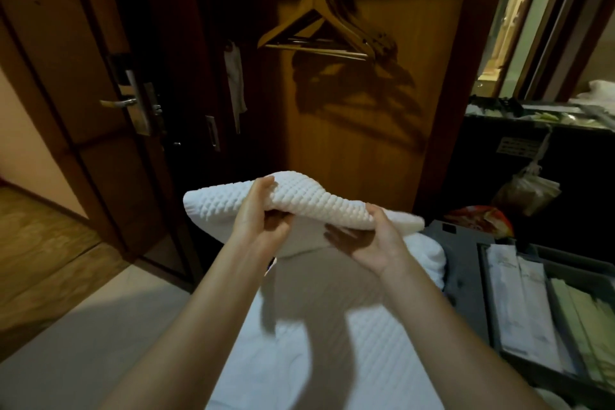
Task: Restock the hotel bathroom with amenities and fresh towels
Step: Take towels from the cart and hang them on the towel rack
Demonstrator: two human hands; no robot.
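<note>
A folded white waffle-textured towel (309, 200) is lifted above a stack of white linen (299, 326) at the bottom middle of the view. My left hand (263, 223) grips the towel's near left edge, thumb on top and fingers under. My right hand (376, 243) holds the right end from beneath, thumb over the edge. More white towels (429, 253) lie just behind my right hand. A grey tray (492, 280) at the right holds white and green amenity packets (519, 309).
Wooden hangers (319, 30) hang on a wooden panel straight ahead. A dark door with a metal handle (123, 103) stands at the left. A dark cart (532, 150) with a hanging bag (525, 190) is at the right. Pale floor (83, 326) lies at lower left.
</note>
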